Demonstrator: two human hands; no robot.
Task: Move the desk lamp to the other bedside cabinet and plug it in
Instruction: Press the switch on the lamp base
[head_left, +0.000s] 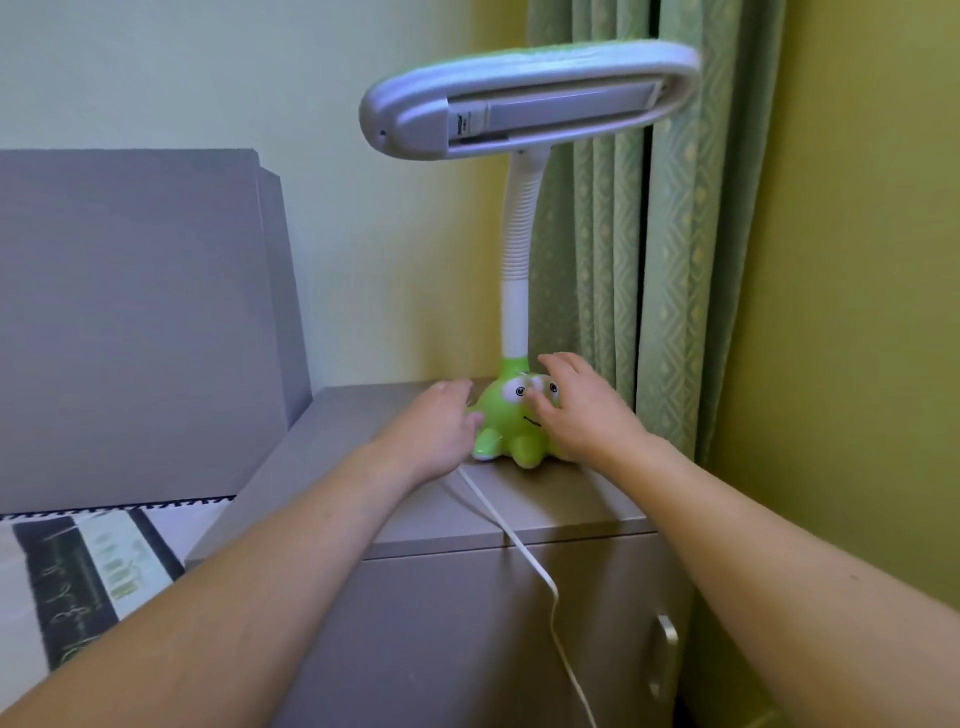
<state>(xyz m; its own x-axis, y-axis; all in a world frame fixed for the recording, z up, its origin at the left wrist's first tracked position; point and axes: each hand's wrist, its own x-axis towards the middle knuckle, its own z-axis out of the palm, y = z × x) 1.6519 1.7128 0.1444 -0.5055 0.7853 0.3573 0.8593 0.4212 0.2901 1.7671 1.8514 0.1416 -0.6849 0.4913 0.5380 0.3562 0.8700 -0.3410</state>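
Both open hands, left hand (441, 423) and right hand (582, 410), flank lamp (511, 415); contact unclear.

green patterned curtain (670, 291) hangs at right — grey headboard (135, 322) left, striped bedding (88, 577) below it.

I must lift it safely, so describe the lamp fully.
The lamp stands upright on the cabinet by the curtain. It has a glossy green cartoon-creature base, a white ribbed gooseneck and a long silver head, unlit. A white cord trails over the cabinet's front. The left hand and right hand flank the base.
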